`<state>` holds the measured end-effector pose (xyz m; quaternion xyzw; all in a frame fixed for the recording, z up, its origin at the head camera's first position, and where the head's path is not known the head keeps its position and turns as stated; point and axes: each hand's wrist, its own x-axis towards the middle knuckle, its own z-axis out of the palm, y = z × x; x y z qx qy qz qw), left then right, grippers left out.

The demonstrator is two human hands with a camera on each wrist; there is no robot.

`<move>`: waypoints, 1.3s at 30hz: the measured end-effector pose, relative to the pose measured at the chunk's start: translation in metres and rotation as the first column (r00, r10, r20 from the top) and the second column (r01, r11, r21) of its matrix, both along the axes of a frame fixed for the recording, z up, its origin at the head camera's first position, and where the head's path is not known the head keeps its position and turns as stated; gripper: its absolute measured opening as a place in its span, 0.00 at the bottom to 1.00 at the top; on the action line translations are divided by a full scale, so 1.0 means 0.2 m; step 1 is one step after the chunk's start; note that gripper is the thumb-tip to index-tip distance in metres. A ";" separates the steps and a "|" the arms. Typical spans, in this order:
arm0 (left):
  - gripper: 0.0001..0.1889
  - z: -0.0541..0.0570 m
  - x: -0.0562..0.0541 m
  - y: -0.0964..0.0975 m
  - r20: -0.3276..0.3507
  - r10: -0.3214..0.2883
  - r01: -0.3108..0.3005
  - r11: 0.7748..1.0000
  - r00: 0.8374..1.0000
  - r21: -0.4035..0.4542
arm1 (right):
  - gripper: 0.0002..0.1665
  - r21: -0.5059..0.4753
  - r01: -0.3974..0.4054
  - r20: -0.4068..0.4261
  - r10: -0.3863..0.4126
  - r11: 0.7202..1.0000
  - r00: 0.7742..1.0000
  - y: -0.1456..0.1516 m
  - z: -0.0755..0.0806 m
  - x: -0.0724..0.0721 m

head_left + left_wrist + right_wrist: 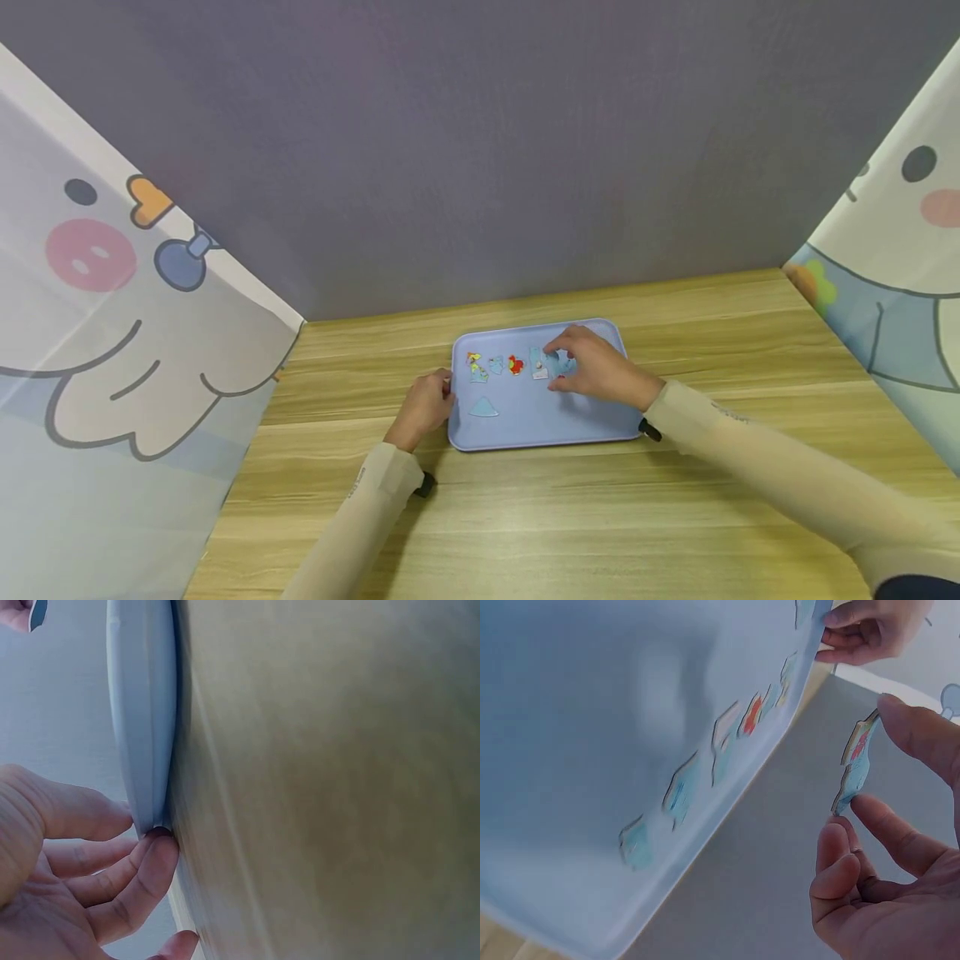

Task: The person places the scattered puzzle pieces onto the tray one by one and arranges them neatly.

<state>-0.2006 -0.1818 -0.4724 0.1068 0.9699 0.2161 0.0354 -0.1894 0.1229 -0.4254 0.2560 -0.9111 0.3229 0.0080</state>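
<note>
A pale blue rectangular tray [517,427] lies on the wooden table. My left hand [424,407] grips its left rim; in the left wrist view the thumb is on one side and the fingertips on the other. Above the tray's right part, my right hand [596,368] pinches a flat light-blue puzzle piece [856,761] with a red patch, between thumb and fingers. Several other puzzle pieces form a row along the tray's far side, among them a red one [515,365] and a yellow-and-blue one [477,372]. A fan-shaped pale blue piece [483,407] lies nearer, at the left.
Wood-grain tabletop [510,517] surrounds the tray. Behind it rises a grey wall [525,167]. Panels with cartoon prints stand at the left [150,333] and right [900,250]. Both wrists wear dark bands.
</note>
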 end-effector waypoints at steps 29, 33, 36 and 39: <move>0.20 0.00 -0.01 0.00 0.009 0.006 -0.006 1.000 1.000 0.018 | 0.23 0.036 -0.104 0.094 0.100 0.994 0.990 -0.34 -0.13 -0.03; 0.20 -0.01 -0.01 0.00 0.003 0.004 -0.004 1.000 1.000 0.018 | 0.23 0.098 -0.088 0.140 0.073 0.991 0.987 -0.37 -0.15 -0.03; 0.20 -0.01 0.00 0.00 0.003 -0.001 0.000 1.000 1.000 0.025 | 0.22 0.144 -0.082 0.152 0.060 0.986 0.987 -0.38 -0.16 -0.03; 0.20 -0.01 -0.01 0.00 0.005 -0.002 0.002 1.000 1.000 0.027 | 0.22 0.183 -0.084 0.144 0.058 0.980 0.988 -0.38 -0.16 -0.02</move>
